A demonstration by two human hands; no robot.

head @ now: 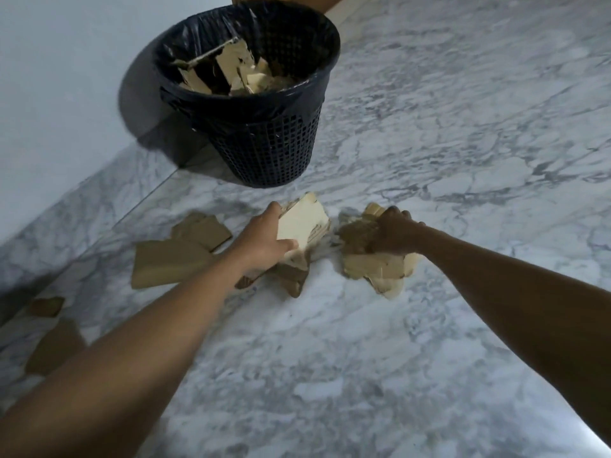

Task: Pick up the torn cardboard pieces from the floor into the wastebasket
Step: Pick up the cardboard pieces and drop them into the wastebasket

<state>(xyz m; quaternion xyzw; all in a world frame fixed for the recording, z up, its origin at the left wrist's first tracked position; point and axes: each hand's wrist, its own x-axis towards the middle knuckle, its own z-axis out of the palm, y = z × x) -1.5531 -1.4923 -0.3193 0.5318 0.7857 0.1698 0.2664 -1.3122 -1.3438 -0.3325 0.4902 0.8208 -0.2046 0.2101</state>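
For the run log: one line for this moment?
left hand: grips pale cardboard stack | right hand: grips cardboard bundle | wastebasket: holds cardboard | loose pieces: on floor

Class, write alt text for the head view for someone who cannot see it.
Two hands gather torn cardboard on a marble floor: the left hand grips a pale stack, the right hand a crumpled bundle. A black mesh wastebasket beyond already holds scraps; more pieces lie at left.
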